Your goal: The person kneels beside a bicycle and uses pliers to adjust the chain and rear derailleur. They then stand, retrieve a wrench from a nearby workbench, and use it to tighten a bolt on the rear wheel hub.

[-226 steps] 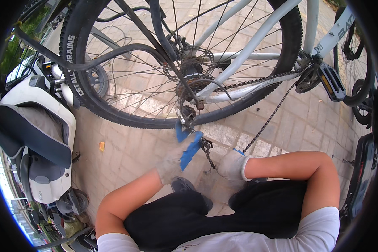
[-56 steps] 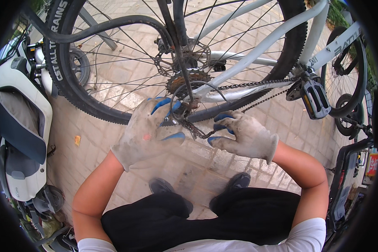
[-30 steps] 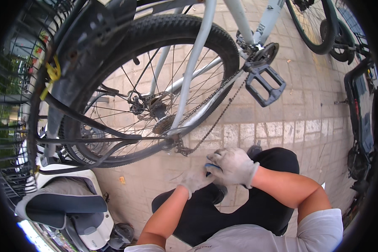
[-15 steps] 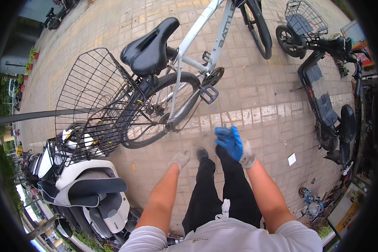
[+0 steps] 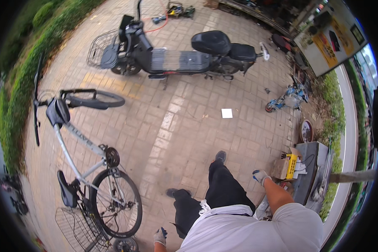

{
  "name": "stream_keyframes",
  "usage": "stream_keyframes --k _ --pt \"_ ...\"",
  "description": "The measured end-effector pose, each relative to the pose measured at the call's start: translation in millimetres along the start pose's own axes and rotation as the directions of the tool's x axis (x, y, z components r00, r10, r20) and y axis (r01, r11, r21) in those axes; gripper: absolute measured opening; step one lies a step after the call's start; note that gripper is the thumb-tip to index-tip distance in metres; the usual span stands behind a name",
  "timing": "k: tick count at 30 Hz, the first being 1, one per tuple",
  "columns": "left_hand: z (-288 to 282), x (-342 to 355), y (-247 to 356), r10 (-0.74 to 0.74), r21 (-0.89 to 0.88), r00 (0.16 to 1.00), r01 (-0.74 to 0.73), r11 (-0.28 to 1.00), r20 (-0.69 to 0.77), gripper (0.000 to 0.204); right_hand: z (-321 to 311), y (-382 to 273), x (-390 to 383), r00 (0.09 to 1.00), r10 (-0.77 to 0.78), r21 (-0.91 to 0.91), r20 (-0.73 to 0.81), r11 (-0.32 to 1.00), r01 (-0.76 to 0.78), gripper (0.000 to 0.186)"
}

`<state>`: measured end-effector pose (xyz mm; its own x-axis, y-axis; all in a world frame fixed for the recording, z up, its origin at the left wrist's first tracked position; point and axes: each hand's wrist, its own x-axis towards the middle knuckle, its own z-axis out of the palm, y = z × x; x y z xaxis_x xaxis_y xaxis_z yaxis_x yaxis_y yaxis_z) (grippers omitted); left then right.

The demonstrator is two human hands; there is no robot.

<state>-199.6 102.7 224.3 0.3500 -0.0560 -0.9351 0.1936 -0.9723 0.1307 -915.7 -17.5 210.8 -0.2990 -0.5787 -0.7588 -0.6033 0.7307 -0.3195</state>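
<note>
White-framed bicycle [image 5: 88, 143] stands at far left, its rear wheel [image 5: 137, 206] toward the lower edge. Left hand [image 5: 160, 237], gloved, is now beside that wheel, apart from it; no held object shows, and finger closure cannot be told. Right hand [image 5: 261, 176] has swung out near a cardboard box [image 5: 279, 169], apparently without contact; its finger closure is likewise unclear. Work at the wheel appears interrupted.

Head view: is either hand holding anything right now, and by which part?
Nothing is visibly held: the left hand and the right hand, both in whitish-grey and blue work gloves, look empty, though small in view.
</note>
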Motion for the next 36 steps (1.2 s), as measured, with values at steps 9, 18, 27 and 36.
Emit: stream_keyframes --k 9,18,27,36 --pt "250 -80 270 0.328 0.210 0.915 -0.378 0.902 0.236 0.026 -81 28 51 0.948 0.288 0.780 0.135 0.559 -0.281 0.038" --pt "457 -144 428 0.303 0.492 0.909 -0.411 0.768 0.286 0.025 -243 37 147 0.912 0.403 0.988 -0.081 0.153 0.020 0.034" --pt "830 -189 637 0.405 0.713 0.704 -0.683 0.161 0.583 0.047 -300 76 125 0.732 0.653 0.981 0.192 -0.096 -0.171 0.030" --pt "1241 -410 761 0.533 0.254 0.069 -0.925 -0.281 0.843 0.061 -357 175 202 0.603 0.697 0.921 0.388 -0.263 -0.288 0.025"
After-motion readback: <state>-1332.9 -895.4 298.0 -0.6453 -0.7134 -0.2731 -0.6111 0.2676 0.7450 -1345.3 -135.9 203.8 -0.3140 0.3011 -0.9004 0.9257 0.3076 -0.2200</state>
